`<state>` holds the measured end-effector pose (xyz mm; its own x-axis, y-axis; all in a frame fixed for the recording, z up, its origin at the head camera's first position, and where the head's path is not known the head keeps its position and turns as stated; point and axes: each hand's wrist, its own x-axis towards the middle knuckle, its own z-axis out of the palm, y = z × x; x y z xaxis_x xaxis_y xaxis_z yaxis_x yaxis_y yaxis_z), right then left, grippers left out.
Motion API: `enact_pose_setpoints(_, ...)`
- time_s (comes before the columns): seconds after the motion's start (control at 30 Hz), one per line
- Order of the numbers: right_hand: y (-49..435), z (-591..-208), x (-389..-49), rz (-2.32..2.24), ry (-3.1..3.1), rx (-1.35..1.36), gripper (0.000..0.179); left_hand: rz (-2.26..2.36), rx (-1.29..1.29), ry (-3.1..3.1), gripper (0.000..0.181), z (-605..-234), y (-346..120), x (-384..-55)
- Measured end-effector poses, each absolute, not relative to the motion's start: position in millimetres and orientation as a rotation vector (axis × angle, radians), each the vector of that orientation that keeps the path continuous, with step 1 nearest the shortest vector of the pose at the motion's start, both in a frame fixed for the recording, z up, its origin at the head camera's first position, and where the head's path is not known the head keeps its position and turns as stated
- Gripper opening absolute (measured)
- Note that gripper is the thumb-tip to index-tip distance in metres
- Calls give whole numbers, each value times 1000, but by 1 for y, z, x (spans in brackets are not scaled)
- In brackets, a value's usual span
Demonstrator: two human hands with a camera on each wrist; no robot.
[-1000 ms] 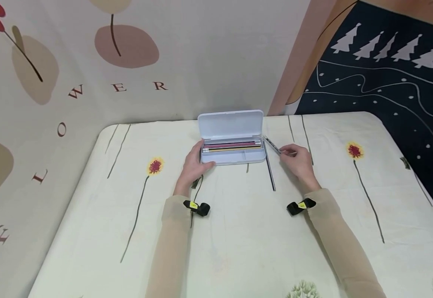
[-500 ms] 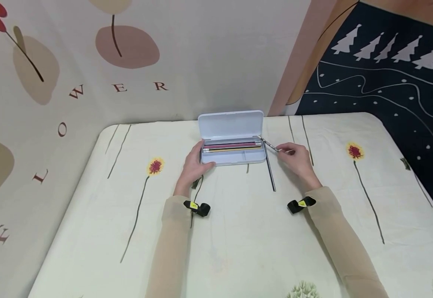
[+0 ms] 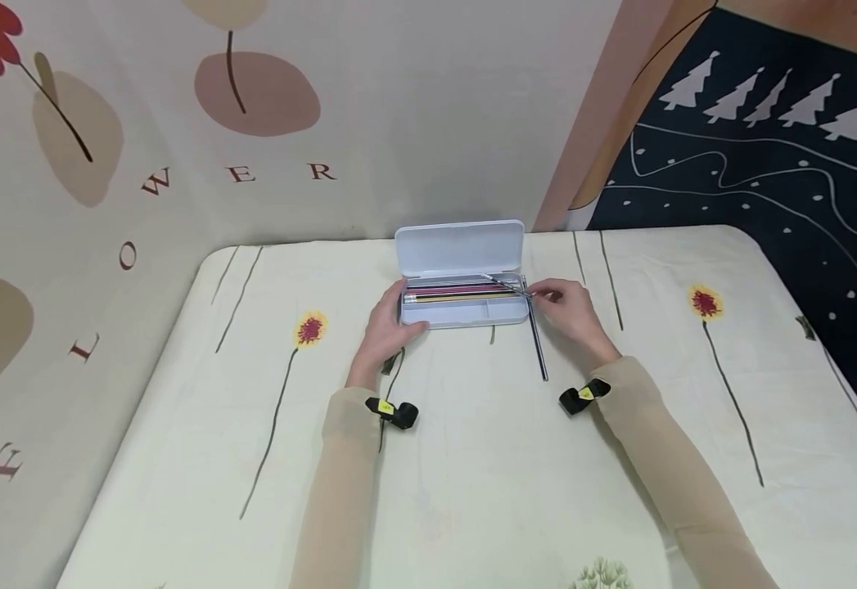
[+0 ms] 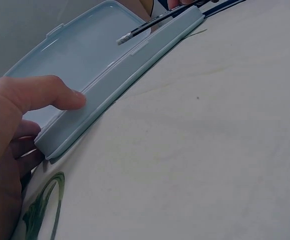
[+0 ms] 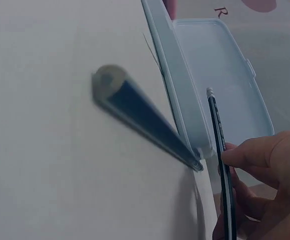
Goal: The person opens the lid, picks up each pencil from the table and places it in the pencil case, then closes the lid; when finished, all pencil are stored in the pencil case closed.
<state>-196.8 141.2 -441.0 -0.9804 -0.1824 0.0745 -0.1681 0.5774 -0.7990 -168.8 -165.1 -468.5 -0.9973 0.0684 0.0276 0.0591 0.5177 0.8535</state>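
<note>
A pale blue pencil case lies with its lid raised, several pencils in its long compartment. My left hand grips the case's left end, thumb on the front wall and fingers round the end. Between thumb and fingers, my right hand pinches a dark patterned pencil at the case's right end. Its eraser end points left over the compartment, tilted to the case's length. A second dark pencil rests beside the case's right end, on the cloth below my right hand.
Under everything is a white cloth printed with flowers. Just behind the case rises a printed wall. A dark panel with white trees borders the right side.
My right hand has moved left toward the case with the pencil, whose eraser end has passed from outside the right end to above the compartment. My left hand stays on the case.
</note>
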Motion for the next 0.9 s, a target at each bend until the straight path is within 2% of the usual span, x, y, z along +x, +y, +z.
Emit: enact_pose_setpoints(0.9,81,-427,-222,-1376,2641,-711,19,1542,115,2724,85,-468,-165,-168)
